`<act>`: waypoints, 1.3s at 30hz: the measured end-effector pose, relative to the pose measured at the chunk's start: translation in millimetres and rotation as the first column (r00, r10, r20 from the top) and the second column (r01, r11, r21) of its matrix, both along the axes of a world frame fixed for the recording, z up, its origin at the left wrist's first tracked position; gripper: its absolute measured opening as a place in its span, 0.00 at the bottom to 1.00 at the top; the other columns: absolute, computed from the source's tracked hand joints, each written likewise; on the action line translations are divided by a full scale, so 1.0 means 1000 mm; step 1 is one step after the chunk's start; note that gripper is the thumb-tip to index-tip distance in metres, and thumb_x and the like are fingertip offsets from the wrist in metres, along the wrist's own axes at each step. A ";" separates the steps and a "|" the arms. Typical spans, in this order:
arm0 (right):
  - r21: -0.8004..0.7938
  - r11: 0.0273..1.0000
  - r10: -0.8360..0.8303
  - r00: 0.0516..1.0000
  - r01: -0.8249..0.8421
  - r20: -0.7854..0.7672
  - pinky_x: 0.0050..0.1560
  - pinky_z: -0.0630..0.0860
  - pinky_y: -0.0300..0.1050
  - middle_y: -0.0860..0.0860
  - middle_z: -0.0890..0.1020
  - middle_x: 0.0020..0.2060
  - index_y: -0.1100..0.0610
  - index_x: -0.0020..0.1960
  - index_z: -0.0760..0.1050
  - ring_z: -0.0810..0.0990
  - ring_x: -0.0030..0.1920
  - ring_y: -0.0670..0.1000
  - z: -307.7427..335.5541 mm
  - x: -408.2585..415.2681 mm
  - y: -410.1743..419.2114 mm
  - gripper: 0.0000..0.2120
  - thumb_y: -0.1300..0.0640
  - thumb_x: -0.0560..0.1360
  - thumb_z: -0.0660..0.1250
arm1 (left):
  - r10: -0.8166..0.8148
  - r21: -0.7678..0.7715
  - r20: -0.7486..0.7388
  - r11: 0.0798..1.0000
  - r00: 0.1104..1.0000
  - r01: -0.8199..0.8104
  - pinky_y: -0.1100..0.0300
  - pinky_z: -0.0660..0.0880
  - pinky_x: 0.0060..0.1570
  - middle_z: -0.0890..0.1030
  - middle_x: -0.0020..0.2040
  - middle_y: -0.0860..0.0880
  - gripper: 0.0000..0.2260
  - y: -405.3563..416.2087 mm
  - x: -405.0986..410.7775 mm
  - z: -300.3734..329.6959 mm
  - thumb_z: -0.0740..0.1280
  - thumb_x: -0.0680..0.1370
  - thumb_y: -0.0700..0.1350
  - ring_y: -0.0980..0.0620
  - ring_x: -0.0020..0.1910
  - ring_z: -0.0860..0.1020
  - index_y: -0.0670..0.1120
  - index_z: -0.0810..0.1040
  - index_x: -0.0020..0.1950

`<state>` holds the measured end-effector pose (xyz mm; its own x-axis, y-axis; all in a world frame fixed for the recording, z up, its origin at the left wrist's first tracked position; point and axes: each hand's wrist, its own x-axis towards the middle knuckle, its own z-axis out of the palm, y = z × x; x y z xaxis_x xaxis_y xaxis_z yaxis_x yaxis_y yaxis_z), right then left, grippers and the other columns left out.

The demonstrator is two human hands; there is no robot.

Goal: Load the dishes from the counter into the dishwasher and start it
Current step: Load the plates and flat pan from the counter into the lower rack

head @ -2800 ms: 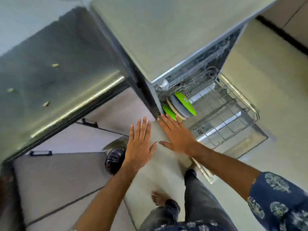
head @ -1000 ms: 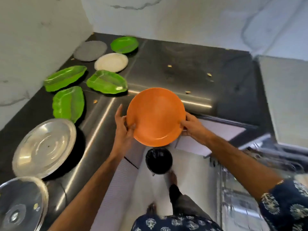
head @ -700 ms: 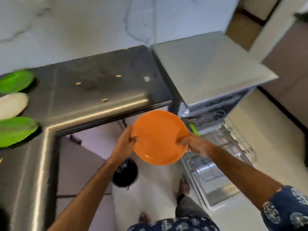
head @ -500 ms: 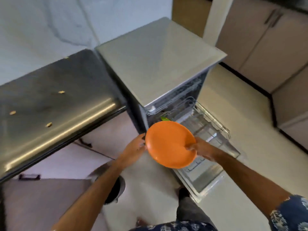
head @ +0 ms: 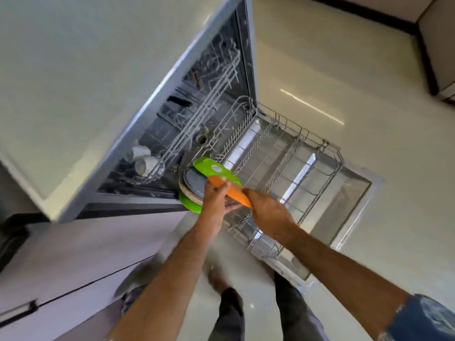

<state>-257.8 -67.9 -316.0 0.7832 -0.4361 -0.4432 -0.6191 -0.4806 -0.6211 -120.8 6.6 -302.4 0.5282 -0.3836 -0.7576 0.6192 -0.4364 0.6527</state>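
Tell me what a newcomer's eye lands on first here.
The orange plate, held on edge by the left hand and right hand over the pulled-out lower rack. Just behind it, green plates and a grey one stand at the rack's left end, by the open dishwasher.

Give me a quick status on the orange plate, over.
Both hands, left and right, grip orange plate. On edge over lower rack. Green plate beside its slot.
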 end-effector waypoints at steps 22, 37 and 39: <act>-0.098 0.971 0.216 0.976 -0.217 -0.023 0.70 0.69 0.59 0.59 0.60 0.76 0.59 0.80 0.46 0.63 0.74 0.62 -0.201 0.158 -0.026 0.45 0.63 0.73 0.72 | 0.205 0.118 0.209 0.965 0.956 -0.233 0.45 0.81 0.46 0.72 0.70 0.40 0.22 -0.031 0.155 -0.200 0.62 0.82 0.36 0.41 0.63 0.76 0.46 0.65 0.76; 0.030 0.963 0.270 0.962 -0.269 -0.045 0.74 0.62 0.54 0.61 0.49 0.79 0.58 0.81 0.42 0.55 0.78 0.62 -0.204 0.132 -0.029 0.46 0.65 0.74 0.70 | -0.791 0.792 0.453 0.569 0.411 0.221 0.40 0.62 0.72 0.60 0.76 0.38 0.33 -0.003 0.132 -0.182 0.69 0.78 0.51 0.34 0.73 0.63 0.42 0.60 0.78; 0.006 0.957 0.290 0.956 -0.290 -0.052 0.75 0.60 0.53 0.61 0.50 0.79 0.58 0.81 0.43 0.54 0.78 0.61 -0.192 0.122 -0.027 0.44 0.64 0.76 0.68 | -0.896 0.855 0.413 0.443 0.163 0.269 0.38 0.60 0.73 0.60 0.77 0.36 0.34 0.009 0.119 -0.168 0.69 0.77 0.51 0.34 0.75 0.60 0.40 0.61 0.78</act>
<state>-136.3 -95.3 -507.9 0.8519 -0.1943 -0.4864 -0.4845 -0.6450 -0.5910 -1.6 15.3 -470.3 0.7022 -0.6216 -0.3473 -0.6358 -0.7669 0.0871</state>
